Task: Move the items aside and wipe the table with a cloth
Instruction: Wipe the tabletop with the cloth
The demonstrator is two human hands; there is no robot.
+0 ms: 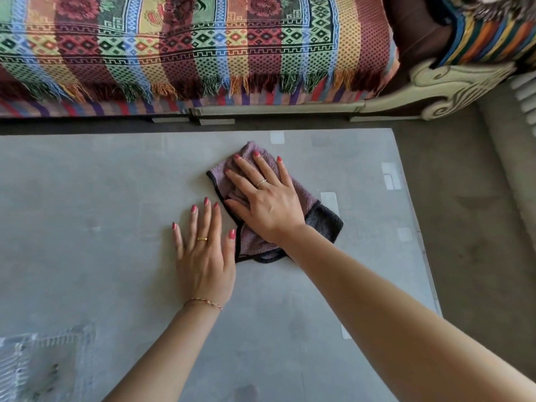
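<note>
While flat, right hand (266,198) presses cloth (322,219).

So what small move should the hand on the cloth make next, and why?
Probably slide the cloth toward the table's far right corner. The right hand presses flat on the cloth near the table's middle, the left hand rests flat on the bare surface beside it, and the stretch of table on that side shows no items in the way.

Sofa (435,91) w/ striped woven throw (188,47), grey carpet floor (478,213), daylight
</note>
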